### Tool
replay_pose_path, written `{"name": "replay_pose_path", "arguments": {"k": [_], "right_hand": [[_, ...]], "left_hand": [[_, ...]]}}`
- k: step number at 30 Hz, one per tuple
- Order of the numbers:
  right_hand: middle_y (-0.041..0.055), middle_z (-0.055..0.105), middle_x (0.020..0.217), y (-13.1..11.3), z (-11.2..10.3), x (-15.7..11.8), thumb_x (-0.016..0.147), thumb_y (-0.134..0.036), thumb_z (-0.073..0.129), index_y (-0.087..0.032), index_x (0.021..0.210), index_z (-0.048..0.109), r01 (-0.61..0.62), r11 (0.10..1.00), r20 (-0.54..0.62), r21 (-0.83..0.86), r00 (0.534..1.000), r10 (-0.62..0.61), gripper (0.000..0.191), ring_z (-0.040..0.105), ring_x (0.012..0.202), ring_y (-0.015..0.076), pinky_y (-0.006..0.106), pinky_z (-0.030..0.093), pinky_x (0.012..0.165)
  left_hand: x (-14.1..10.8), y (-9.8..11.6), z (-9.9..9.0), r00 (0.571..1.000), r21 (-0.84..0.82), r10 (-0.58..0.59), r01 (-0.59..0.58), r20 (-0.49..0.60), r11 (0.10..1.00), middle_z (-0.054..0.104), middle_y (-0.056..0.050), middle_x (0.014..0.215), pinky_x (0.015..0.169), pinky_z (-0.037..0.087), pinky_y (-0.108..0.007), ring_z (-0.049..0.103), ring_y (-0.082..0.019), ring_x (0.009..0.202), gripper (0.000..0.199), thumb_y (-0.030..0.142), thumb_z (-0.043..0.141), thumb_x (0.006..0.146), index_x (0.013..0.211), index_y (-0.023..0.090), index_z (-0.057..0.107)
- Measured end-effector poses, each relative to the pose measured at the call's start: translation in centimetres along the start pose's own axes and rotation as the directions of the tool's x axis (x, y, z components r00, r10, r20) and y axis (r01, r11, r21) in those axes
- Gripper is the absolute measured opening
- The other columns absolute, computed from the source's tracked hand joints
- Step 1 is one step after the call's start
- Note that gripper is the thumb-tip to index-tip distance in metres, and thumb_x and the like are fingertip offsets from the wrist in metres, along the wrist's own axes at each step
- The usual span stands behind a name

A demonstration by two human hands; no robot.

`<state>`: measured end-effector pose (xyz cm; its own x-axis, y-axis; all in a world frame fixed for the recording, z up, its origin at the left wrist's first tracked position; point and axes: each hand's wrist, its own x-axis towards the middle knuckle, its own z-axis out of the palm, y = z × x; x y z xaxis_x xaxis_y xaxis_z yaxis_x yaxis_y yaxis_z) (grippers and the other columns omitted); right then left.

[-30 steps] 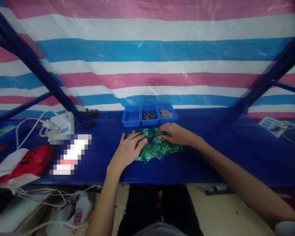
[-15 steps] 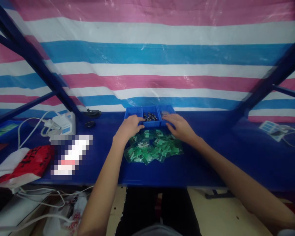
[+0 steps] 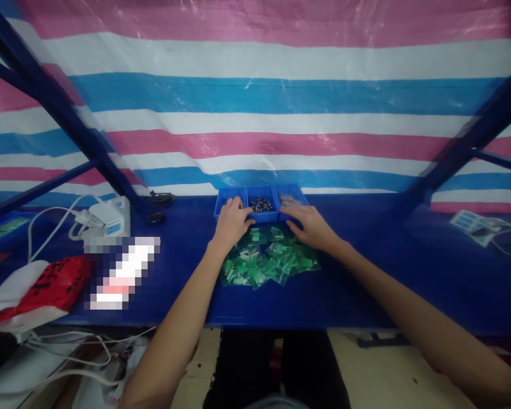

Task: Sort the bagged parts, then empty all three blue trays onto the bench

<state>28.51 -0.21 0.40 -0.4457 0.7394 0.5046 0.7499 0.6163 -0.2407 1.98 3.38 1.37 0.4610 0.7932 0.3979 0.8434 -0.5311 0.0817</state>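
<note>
Three blue parts bins stand side by side against the striped sheet. My left hand (image 3: 233, 224) is at the front of the left bin (image 3: 224, 197), fingers bent over its front wall and thumb near the middle bin. Small black-and-metal parts (image 3: 261, 204) lie in the middle bin (image 3: 264, 217). My right hand (image 3: 313, 226) holds the front wall of the right bin (image 3: 298, 193), its fingers over the edge and thumb below. Small pale pieces (image 3: 287, 200), blurred, show inside that bin. Just in front of the bins lies a pile of clear bags with green pieces (image 3: 270, 258).
The blue table (image 3: 357, 301) carries a white power strip (image 3: 118, 216) with cables, a small black object (image 3: 155, 217) and a red-and-white packet (image 3: 59, 284) on the left. A white device (image 3: 472, 226) with wires lies right. Blue frame posts rise at both sides.
My left hand has moved slightly right and its fingers are more bent over the bin. The right bin has shifted slightly right. The right hand stays at its front.
</note>
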Motion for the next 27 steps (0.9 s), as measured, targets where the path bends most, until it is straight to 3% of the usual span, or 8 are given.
{"name": "replay_pose_path", "arguments": {"k": [7,12,16,19,22,25,27], "right_hand": [[0.0136,0.068,0.132,-0.3,0.0,0.0,0.095,-0.025,0.052,-0.02,0.131,0.063,-0.006,1.0,-0.027,0.024,1.0,0.007,0.038,0.062,0.124,0.0307,0.052,0.046,0.103],[0.0127,0.072,0.122,-0.7,-0.1,0.1,0.097,-0.026,0.049,-0.019,0.121,0.067,-0.047,0.996,-0.178,0.075,0.982,0.06,0.031,0.064,0.117,0.0297,0.05,0.05,0.101],[0.0114,0.074,0.111,-1.5,-0.8,0.3,0.097,-0.032,0.049,-0.02,0.112,0.07,-0.118,0.982,-0.272,0.149,0.95,0.155,0.028,0.068,0.103,0.0285,0.047,0.054,0.092],[0.0103,0.076,0.103,-1.8,-1.0,0.4,0.097,-0.04,0.051,-0.02,0.108,0.071,-0.216,0.934,-0.276,0.286,0.915,0.295,0.03,0.07,0.089,0.0263,0.044,0.057,0.082],[0.0079,0.075,0.09,-2.3,-0.7,0.5,0.095,-0.051,0.054,-0.02,0.109,0.069,-0.317,0.797,-0.169,0.514,0.874,0.456,0.037,0.071,0.08,0.0248,0.041,0.06,0.073],[0.0081,0.074,0.09,-3.3,-0.4,0.6,0.092,-0.059,0.056,-0.02,0.122,0.063,-0.424,0.528,0.054,0.735,0.814,0.578,0.05,0.071,0.068,0.0231,0.038,0.06,0.059],[0.0096,0.074,0.101,-4.3,-0.4,0.7,0.092,-0.061,0.055,-0.022,0.132,0.057,-0.452,0.351,0.198,0.82,0.8,0.567,0.056,0.073,0.073,0.0242,0.039,0.062,0.059]], "left_hand": [[-0.3,0.8,-0.7,0.999,0.025,-0.006,0.008,-0.052,1.0,0.051,-0.01,0.106,0.085,0.042,-0.044,0.049,-0.03,0.105,0.016,0.033,0.069,0.091,0.1,0.021,0.075],[-0.5,1.2,-2.1,0.996,0.072,0.063,-0.058,-0.065,0.996,0.051,-0.01,0.103,0.083,0.041,-0.043,0.048,-0.03,0.103,0.013,0.028,0.067,0.091,0.098,0.021,0.075],[-0.4,1.3,-3.1,0.993,0.07,0.064,-0.057,-0.097,0.996,0.052,-0.009,0.101,0.083,0.041,-0.043,0.048,-0.029,0.101,0.013,0.03,0.066,0.092,0.097,0.022,0.075],[-0.7,1.2,-4.0,0.988,0.057,0.067,-0.059,-0.136,0.997,0.053,-0.008,0.1,0.082,0.041,-0.042,0.049,-0.028,0.1,0.014,0.031,0.066,0.093,0.1,0.022,0.074],[-1.6,1.5,-4.8,0.984,0.026,0.062,-0.058,-0.165,0.998,0.055,-0.007,0.097,0.08,0.041,-0.041,0.05,-0.026,0.096,0.015,0.034,0.066,0.093,0.101,0.023,0.074],[-3.1,2.6,-5.1,0.981,0.003,0.064,-0.064,-0.183,0.998,0.057,-0.006,0.094,0.08,0.041,-0.04,0.051,-0.025,0.094,0.017,0.035,0.065,0.095,0.102,0.023,0.073],[-4.2,3.7,-4.9,0.979,-0.013,0.073,-0.077,-0.191,0.997,0.059,-0.006,0.093,0.079,0.041,-0.039,0.053,-0.024,0.092,0.017,0.036,0.063,0.096,0.102,0.023,0.073]]}}
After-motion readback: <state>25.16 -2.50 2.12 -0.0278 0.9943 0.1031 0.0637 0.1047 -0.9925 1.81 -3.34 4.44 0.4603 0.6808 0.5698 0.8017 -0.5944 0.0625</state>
